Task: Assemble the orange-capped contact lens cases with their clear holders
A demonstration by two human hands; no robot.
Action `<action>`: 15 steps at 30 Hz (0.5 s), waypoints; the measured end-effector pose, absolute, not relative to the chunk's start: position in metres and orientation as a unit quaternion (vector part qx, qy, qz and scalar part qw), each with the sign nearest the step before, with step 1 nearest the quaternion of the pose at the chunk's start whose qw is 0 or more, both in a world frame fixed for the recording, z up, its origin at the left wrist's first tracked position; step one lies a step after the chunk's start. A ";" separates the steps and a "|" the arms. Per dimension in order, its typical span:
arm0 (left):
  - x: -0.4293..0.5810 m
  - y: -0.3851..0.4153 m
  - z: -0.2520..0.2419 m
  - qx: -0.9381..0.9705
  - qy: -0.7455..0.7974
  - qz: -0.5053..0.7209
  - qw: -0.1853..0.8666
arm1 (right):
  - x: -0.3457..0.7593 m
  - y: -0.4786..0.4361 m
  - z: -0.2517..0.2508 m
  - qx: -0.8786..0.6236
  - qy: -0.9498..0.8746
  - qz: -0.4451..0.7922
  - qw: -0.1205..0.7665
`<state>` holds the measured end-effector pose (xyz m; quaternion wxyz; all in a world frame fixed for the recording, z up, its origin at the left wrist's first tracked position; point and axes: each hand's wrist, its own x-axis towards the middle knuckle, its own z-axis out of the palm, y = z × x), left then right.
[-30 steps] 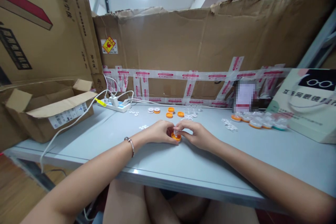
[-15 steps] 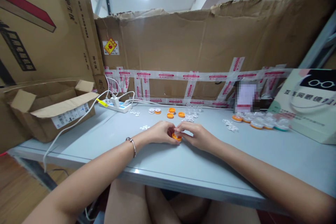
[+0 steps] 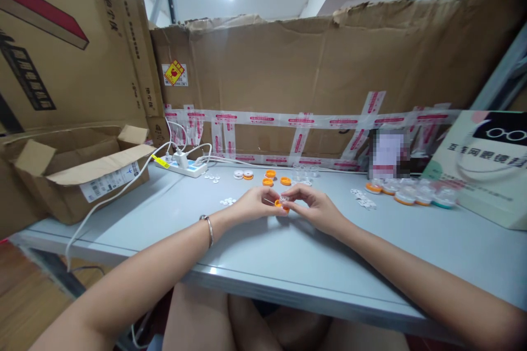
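My left hand (image 3: 253,205) and my right hand (image 3: 315,208) meet at the middle of the grey table (image 3: 263,252). Together they pinch a small orange round part (image 3: 280,204) with a clear piece on top, held just above the tabletop. Fingers of both hands are closed round it. A bracelet sits on my left wrist (image 3: 207,226). Behind the hands lie loose orange caps (image 3: 275,177) and small clear pieces (image 3: 302,174).
An open cardboard box (image 3: 78,170) stands at the left. A white power strip (image 3: 181,164) with cables lies near the back. A row of assembled round cases (image 3: 405,194) and a printed bag (image 3: 489,167) sit at the right. A taped cardboard wall (image 3: 329,77) closes the back.
Both hands have lifted the orange part slightly off the table and shifted a little away from me. The fingers have turned around it.
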<state>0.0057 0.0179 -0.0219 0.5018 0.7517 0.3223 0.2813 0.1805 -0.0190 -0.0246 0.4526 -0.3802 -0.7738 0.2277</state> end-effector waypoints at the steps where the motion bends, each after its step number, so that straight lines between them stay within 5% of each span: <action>1: 0.006 0.018 -0.021 0.743 0.325 0.293 0.507 | 0.181 -0.017 -0.023 -0.379 -0.763 0.240 0.465; 6: 0.007 0.012 -0.010 0.672 0.358 0.364 0.536 | 0.223 0.020 -0.022 -0.485 -0.653 0.173 0.556; 9: 0.007 0.010 -0.005 0.644 0.359 0.386 0.555 | 0.267 0.059 -0.032 -0.625 -0.592 0.076 0.504; 15: 0.004 0.011 -0.007 0.665 0.316 0.370 0.567 | 0.301 0.111 -0.050 -0.637 -0.610 0.051 0.468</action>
